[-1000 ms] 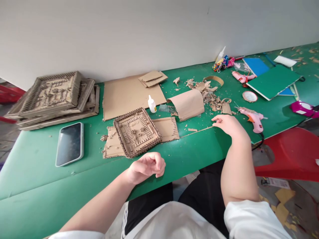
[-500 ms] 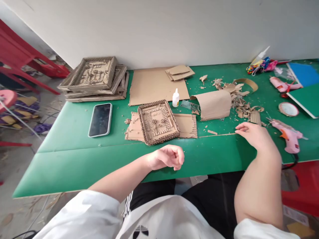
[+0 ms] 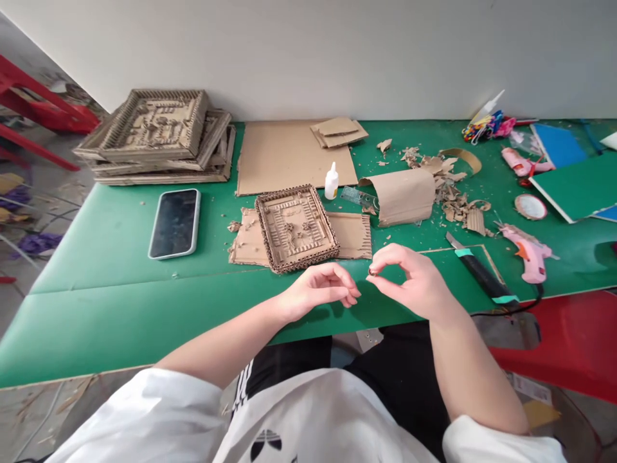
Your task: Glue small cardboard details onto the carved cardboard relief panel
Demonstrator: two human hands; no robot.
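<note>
My right hand point(image 3: 409, 283) pinches a small dark-brown piece point(image 3: 371, 272), perhaps rolled cardboard, between thumb and fingertips above the green table. Just left of it, my left hand point(image 3: 322, 292) is loosely curled with its fingers apart, and I see nothing in it. Directly beyond my left hand lies a square cardboard tray point(image 3: 332, 246) with a corrugated rim and small cardboard shapes inside. It rests on a flat cardboard strip point(image 3: 354, 235). A small white glue bottle point(image 3: 331, 181) stands behind the tray, beside a clear ruler point(image 3: 357, 197).
A phone point(image 3: 174, 224) and stacked cardboard frames point(image 3: 154, 154) are at left. A bent cardboard sheet point(image 3: 407, 196) and torn cardboard scraps point(image 3: 453, 186) lie right of centre. Farther right are a utility knife point(image 3: 482, 273), a pink glue gun point(image 3: 530, 254) and a tape roll point(image 3: 530, 206).
My right hand has moved left from near the scraps to beside my left hand, holding the small brown piece. The utility knife has come into sight. My left hand's fingers have loosened.
</note>
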